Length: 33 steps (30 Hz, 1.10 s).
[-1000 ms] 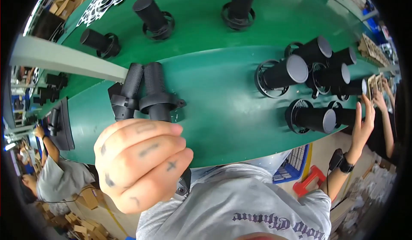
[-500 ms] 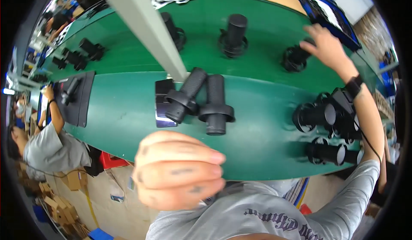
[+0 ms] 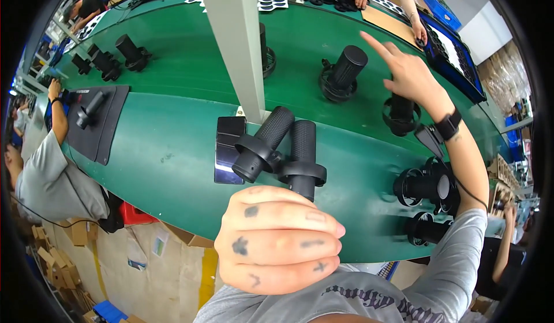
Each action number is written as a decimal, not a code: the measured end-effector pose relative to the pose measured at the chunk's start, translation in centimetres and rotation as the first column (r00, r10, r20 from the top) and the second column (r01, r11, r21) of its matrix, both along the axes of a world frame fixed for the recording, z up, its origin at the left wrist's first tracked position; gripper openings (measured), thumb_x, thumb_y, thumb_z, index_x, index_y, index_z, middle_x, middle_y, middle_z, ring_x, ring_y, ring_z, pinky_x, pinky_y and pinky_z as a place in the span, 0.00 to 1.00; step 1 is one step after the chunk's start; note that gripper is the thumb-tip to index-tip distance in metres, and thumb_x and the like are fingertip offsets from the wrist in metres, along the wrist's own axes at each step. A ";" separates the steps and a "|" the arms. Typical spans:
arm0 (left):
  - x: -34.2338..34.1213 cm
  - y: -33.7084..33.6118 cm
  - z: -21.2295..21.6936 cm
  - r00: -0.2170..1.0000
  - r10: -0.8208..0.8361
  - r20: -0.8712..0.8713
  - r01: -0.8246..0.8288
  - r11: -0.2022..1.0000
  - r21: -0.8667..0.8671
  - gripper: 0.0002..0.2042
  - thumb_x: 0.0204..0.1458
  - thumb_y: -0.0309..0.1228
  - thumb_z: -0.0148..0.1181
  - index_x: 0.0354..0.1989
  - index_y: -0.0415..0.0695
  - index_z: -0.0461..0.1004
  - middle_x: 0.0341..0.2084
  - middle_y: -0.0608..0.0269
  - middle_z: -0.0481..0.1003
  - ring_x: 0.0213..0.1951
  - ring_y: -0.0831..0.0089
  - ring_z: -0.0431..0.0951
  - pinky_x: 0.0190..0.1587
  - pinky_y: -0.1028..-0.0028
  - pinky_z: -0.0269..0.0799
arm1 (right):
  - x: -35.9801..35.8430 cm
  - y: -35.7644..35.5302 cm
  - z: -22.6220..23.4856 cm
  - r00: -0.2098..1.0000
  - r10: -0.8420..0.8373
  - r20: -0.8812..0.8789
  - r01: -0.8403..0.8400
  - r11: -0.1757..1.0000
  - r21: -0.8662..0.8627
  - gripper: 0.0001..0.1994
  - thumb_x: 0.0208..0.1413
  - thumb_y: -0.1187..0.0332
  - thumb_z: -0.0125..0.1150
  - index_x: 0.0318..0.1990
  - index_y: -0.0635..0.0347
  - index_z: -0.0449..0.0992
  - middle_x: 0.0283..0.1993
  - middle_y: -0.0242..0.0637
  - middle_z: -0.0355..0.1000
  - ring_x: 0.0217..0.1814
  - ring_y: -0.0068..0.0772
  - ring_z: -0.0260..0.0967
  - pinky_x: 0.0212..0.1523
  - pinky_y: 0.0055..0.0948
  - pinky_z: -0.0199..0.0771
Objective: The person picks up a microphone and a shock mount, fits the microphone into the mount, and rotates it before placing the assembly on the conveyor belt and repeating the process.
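Note:
My left hand point(image 3: 277, 248) is a closed fist at the lower middle, curled around the near ends of two black ribbed cylinder parts point(image 3: 303, 158) with flanged collars. They stick out over the green table point(image 3: 167, 150). My right hand point(image 3: 407, 72) reaches far over the table, fingers apart and index finger stretched out, holding nothing. It hovers just above a black ring-shaped part point(image 3: 400, 118) and to the right of an upright ribbed part point(image 3: 343, 72).
A grey post point(image 3: 234, 40) rises behind the held parts, with a dark flat phone point(image 3: 228, 150) beside them. More black parts lie at the right point(image 3: 424, 187) and far left point(image 3: 130, 51). A black mat point(image 3: 95, 121), a blue tray point(image 3: 450, 46) and other people surround the table.
My right hand has moved left and nearer, from the far part to above the ring-shaped part. My left fist stays closed on the two ribbed parts. The view has shifted.

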<state>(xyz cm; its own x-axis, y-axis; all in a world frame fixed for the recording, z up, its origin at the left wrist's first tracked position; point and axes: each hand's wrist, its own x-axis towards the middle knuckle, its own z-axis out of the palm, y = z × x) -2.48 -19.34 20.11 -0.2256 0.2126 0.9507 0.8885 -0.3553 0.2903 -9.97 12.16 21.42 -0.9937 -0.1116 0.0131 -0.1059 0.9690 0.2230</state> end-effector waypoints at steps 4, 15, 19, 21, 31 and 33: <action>-0.1 0.7 -0.1 0.999 -0.031 -0.022 0.031 1.000 0.005 0.05 0.36 0.21 0.65 0.19 0.44 0.76 0.26 0.64 0.75 0.32 0.69 0.79 0.26 0.78 0.73 | -2.3 -0.8 -0.8 0.975 0.220 0.014 -0.218 0.974 -0.069 0.38 0.37 0.74 0.64 0.61 0.45 0.59 0.44 0.43 0.68 0.40 0.47 0.71 0.40 0.41 0.72; 0.5 4.0 0.2 0.733 0.301 0.610 -0.286 0.950 -0.126 0.11 0.48 0.24 0.53 0.40 0.37 0.75 0.35 0.55 0.74 0.39 0.65 0.74 0.40 0.73 0.72 | 9.9 1.0 8.1 0.962 0.200 -0.186 -0.266 0.841 -0.471 0.25 0.40 0.69 0.67 0.51 0.55 0.72 0.48 0.37 0.71 0.46 0.36 0.70 0.46 0.32 0.69; 2.2 6.2 1.2 0.567 0.173 0.806 -0.085 0.985 -0.152 0.24 0.48 0.31 0.62 0.54 0.40 0.67 0.44 0.55 0.70 0.42 0.70 0.73 0.38 0.76 0.73 | 17.7 3.4 10.6 0.973 0.071 -0.218 -0.225 0.477 -0.849 0.32 0.38 0.61 0.73 0.53 0.63 0.69 0.54 0.41 0.67 0.56 0.33 0.65 0.58 0.30 0.61; 4.3 5.9 1.9 0.380 -0.180 0.907 0.330 0.943 0.049 0.28 0.41 0.33 0.67 0.53 0.37 0.67 0.38 0.59 0.72 0.37 0.73 0.75 0.35 0.77 0.73 | 20.0 3.8 9.7 0.971 0.102 -0.218 -0.240 0.339 -0.910 0.34 0.34 0.61 0.76 0.52 0.62 0.70 0.55 0.41 0.66 0.58 0.35 0.64 0.61 0.34 0.60; 9.3 7.1 2.6 0.956 0.161 0.245 -0.124 0.979 -0.159 0.31 0.26 0.30 0.77 0.46 0.43 0.72 0.42 0.55 0.73 0.40 0.61 0.78 0.42 0.68 0.78 | 23.4 2.4 7.5 0.989 -0.015 0.144 0.144 -0.002 -0.990 0.47 0.29 0.48 0.78 0.58 0.64 0.63 0.55 0.39 0.62 0.56 0.30 0.63 0.57 0.29 0.61; 9.5 7.4 2.6 0.964 0.165 0.210 -0.134 0.979 -0.155 0.31 0.27 0.30 0.77 0.46 0.44 0.73 0.43 0.55 0.72 0.40 0.61 0.77 0.42 0.68 0.78 | 23.2 3.0 7.1 0.987 0.042 0.156 0.158 -0.035 -0.987 0.49 0.30 0.46 0.77 0.59 0.64 0.62 0.54 0.38 0.63 0.55 0.28 0.63 0.57 0.27 0.61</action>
<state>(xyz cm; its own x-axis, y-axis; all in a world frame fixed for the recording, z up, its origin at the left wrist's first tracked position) 7.07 -11.92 22.71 -0.4657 0.2862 0.8374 0.8365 -0.1663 0.5221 13.24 15.12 28.55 -0.9986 -0.0248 -0.0457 0.0403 0.1844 -0.9820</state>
